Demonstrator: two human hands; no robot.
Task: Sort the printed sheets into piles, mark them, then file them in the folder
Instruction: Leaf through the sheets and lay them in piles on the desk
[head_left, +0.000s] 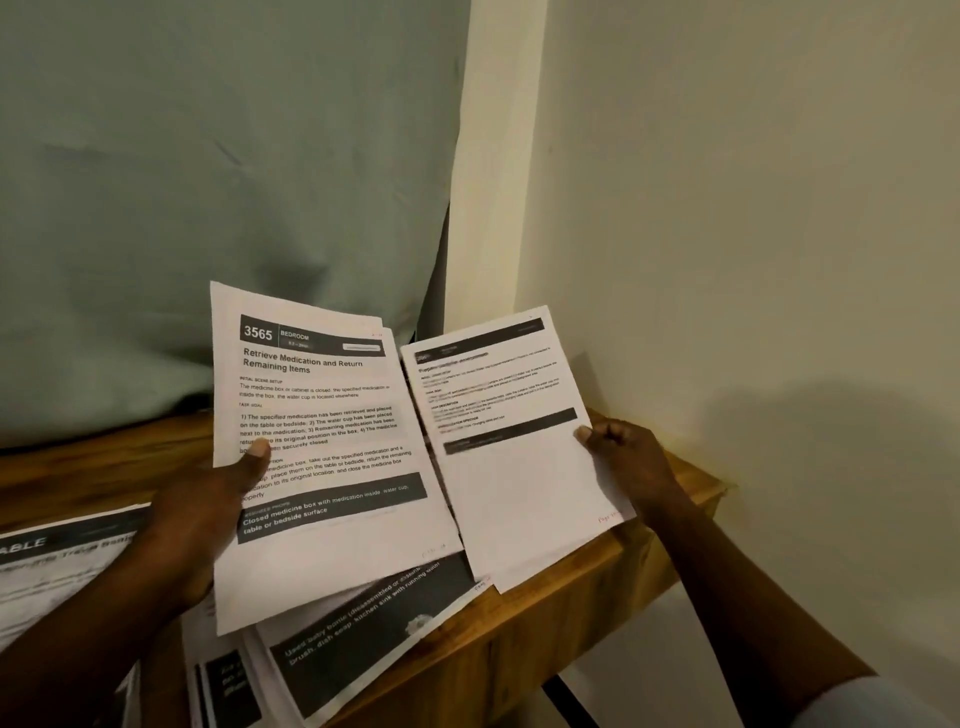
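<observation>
Over the worktop, piles lying at seven o'clock, your left grip is clamping a sheaf, your right grip pinching one sheet apart, likely comparing headings.

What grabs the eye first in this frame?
The sheet headed 3565, centre frame, gripped by the left hand with its thumb on the print. Right of it, the right hand pinches a blurred sheet by its edge. Below both, more printed sheets lie on the wooden table.
</observation>
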